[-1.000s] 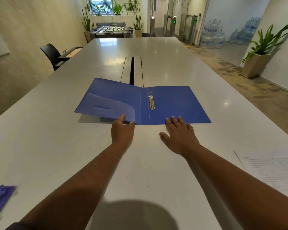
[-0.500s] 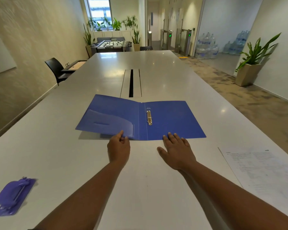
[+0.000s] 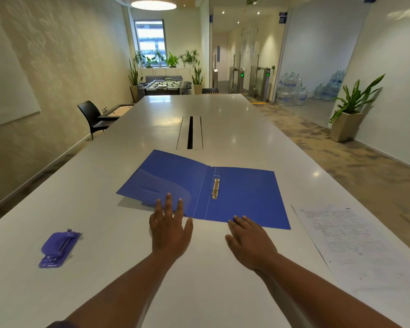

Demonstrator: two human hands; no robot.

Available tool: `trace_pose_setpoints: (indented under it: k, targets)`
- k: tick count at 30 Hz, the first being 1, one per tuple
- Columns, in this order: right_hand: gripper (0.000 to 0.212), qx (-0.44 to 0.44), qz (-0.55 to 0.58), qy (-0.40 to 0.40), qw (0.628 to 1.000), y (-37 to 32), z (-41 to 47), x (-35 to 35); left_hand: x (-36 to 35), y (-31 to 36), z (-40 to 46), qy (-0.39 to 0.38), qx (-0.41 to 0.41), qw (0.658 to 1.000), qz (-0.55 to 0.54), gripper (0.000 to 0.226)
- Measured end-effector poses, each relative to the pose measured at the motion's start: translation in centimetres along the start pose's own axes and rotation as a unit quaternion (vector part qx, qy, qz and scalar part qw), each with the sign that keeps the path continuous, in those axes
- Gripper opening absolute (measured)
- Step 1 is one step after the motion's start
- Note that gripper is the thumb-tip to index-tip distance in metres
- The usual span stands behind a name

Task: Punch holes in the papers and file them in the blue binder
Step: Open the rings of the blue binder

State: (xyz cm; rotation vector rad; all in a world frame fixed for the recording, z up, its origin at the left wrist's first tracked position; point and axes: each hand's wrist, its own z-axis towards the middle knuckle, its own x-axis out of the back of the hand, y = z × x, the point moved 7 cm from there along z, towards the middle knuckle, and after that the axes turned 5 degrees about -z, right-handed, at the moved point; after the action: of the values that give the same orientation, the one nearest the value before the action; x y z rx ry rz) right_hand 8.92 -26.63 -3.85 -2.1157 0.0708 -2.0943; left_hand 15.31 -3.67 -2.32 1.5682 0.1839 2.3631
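Observation:
The blue binder (image 3: 244, 197) lies open and flat on the white table (image 3: 100, 292), its metal rings (image 3: 215, 187) upright at the spine. My left hand (image 3: 169, 229) is spread with straight fingers, the fingertips over the near edge of the left cover. My right hand (image 3: 249, 240) lies flat on the table, its fingertips touching the near edge of the right cover. Printed papers (image 3: 355, 240) lie on the table to the right. A purple hole punch (image 3: 58, 248) sits at the left.
A cable slot (image 3: 189, 132) runs down the table's middle beyond the binder. A black chair (image 3: 92, 117) stands at the table's left side. A potted plant (image 3: 348, 114) and several water bottles (image 3: 291, 91) are off to the right.
The view has tilted up, so the binder, punch and papers sit lower in frame. My left hand has let go of the left cover's edge and spread its fingers flat.

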Motion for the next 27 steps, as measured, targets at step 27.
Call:
trace_pose_setpoints:
  k: [27]
  targets:
    - [0.044,-0.024,-0.042,0.037,0.998,-3.6,-1.3,3.3,2.7,0.9,-5.9,-0.215,-0.148,0.965,-0.011,0.056]
